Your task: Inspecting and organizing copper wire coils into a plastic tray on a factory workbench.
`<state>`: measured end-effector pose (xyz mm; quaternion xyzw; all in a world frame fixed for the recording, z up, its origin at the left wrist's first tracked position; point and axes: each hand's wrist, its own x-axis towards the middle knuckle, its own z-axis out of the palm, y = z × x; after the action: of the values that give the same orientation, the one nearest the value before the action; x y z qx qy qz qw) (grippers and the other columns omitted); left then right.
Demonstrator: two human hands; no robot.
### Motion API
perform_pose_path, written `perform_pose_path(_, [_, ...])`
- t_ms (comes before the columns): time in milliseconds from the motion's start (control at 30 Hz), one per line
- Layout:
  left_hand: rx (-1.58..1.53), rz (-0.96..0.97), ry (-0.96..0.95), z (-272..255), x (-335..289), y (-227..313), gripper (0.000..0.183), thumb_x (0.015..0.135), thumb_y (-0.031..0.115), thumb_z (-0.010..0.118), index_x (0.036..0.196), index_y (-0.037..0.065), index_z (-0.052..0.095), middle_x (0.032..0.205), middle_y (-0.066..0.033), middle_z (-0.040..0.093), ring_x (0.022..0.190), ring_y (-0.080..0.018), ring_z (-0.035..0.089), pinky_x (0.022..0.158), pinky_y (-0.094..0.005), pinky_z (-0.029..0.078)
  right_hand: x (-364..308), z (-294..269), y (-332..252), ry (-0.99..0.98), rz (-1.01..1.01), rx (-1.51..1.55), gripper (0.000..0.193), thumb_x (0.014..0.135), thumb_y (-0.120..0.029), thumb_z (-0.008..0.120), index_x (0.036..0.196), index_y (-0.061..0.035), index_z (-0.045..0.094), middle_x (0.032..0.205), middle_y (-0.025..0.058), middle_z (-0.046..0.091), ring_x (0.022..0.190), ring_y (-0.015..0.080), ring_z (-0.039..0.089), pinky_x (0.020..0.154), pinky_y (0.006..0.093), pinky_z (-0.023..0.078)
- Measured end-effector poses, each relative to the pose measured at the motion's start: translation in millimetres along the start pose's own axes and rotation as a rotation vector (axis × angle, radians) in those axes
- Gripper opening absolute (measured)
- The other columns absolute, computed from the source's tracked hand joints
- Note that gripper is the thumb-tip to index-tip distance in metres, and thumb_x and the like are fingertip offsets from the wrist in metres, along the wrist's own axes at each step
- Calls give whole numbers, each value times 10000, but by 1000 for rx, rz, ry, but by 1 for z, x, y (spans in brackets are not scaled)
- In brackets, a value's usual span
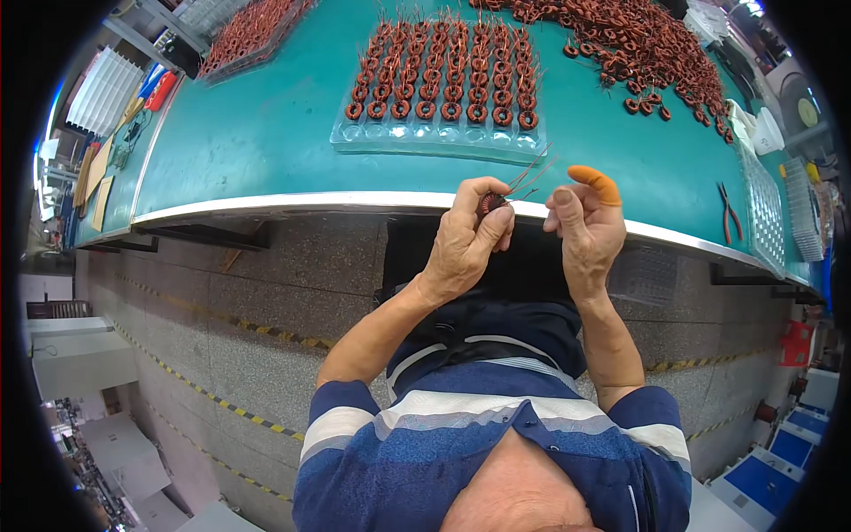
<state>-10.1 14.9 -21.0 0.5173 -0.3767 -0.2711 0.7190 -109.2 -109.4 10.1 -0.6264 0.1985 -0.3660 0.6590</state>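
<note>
Pinched between the thumb and fingers of my left hand (464, 232) is a toroidal coil (490, 204), a small ring wound with copper-coloured wire. Its loose wire ends stick out up and to the right. My right hand (587, 226) is just right of the coil, apart from it, with thumb and fingers spread. An orange finger cot (596, 183) covers its index finger. Beyond both hands, a clear plastic tray (399, 139) on the green table holds rows of similar coils standing with their wires up. Its nearest row of pockets has no coils.
A large heap of loose coils (638, 58) lies at the back right of the green table (248, 133). Another filled tray (253, 40) is at the back left. Pliers with red handles (730, 217) lie at the right, near clear trays (764, 208). The table's white front edge runs beneath my hands.
</note>
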Motion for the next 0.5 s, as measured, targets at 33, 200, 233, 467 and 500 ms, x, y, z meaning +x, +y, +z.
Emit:
perform_pose_path(33, [17, 4, 24, -1, 0, 0, 233, 994, 136, 496, 1185, 23, 425, 705, -29, 493, 609, -99, 483, 562, -247, 412, 0, 2, -1, -27, -38, 13, 309, 899, -194, 683, 1098, 21, 585, 811, 49, 632, 621, 63, 568, 568, 191, 462])
perform_pose_path(200, [149, 53, 6, 1, 6, 0, 249, 978, 113, 521, 1183, 13, 423, 724, -44, 518, 614, -110, 507, 571, -255, 431, 10, 7, 3, -168, -91, -92, 246, 872, -110, 700, 1092, -15, 645, 835, 36, 651, 678, 76, 604, 619, 211, 493])
perform_pose_path(233, [191, 44, 6, 0, 7, 1, 270, 972, 106, 531, 1194, 10, 412, 741, -52, 531, 623, -115, 521, 582, -257, 442, 13, 8, 1, -167, -68, -68, 203, 873, -107, 695, 1047, -8, 663, 819, 35, 656, 685, 77, 607, 628, 216, 494])
perform_pose_path(467, [273, 204, 124, -10, 19, -3, 358, 952, 76, 553, 1253, 10, 372, 850, -82, 571, 707, -139, 565, 623, -265, 475, 80, -3, -7, -174, -180, -323, 151, 902, -93, 643, 1011, 6, 676, 767, 31, 658, 662, 73, 592, 593, 198, 458])
perform_pose_path(500, [270, 207, 120, -13, 19, -4, 358, 952, 76, 553, 1253, 10, 372, 850, -82, 571, 707, -139, 565, 623, -265, 475, 90, -6, -4, -186, -202, -370, 151, 903, -95, 640, 1008, 6, 678, 759, 35, 659, 657, 71, 588, 589, 194, 455])
